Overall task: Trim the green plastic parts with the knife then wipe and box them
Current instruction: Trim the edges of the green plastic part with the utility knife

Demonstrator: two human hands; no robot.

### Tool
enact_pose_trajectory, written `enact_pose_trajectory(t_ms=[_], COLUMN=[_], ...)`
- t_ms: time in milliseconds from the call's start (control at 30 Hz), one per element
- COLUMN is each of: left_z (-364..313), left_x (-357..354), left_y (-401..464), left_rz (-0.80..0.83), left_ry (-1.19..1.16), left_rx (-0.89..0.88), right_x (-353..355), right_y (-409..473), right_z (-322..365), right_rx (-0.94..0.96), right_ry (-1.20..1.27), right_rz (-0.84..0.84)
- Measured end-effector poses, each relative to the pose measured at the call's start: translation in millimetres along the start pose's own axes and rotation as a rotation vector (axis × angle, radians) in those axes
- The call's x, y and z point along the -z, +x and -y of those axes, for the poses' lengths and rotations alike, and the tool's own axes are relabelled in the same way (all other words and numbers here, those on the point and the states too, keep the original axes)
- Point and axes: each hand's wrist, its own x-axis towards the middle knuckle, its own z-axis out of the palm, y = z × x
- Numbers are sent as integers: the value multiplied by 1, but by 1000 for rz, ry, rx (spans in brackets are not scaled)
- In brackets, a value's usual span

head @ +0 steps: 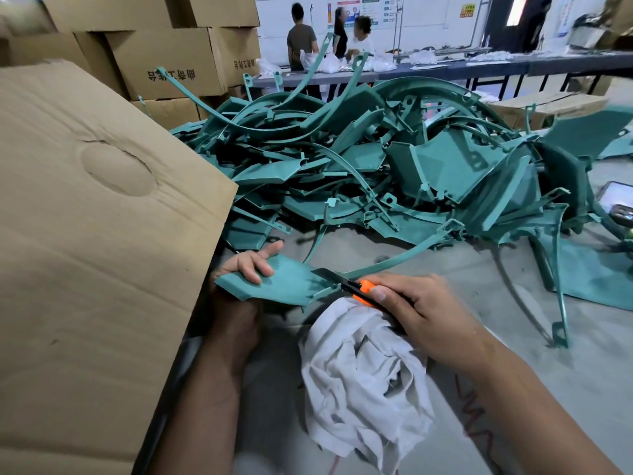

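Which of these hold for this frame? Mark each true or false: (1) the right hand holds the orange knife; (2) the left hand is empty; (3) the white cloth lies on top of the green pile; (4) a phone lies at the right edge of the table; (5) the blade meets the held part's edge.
1. The right hand holds the orange knife. True.
2. The left hand is empty. False: it grips a flat green part.
3. The white cloth lies on top of the green pile. False: it lies on the table under the right hand, nearer than the pile.
4. A phone lies at the right edge. True.
5. The blade meets the held part's edge. True.
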Motion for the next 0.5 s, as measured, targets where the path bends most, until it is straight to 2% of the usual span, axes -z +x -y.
enact_pose_trajectory(t_ms=[100,167,267,367,500], left_z=[-3,3,2,-3,-3], left_x=[-4,-2,-4,-1,0], left_y=[4,0,0,0,-6], left_rz=[-96,-153,-168,-154,-216], left_ry=[46,-9,16,28,94], left_rx=[26,13,73,84,97], right_x=[1,-1,-1,1,0], right_y=[0,0,0,-1,-1], right_z=[2,2,3,3,1], right_rx=[-42,-58,-45,-34,-49], right_ry=[54,20,-21,42,97], right_rz=[2,-33,-9,12,-112])
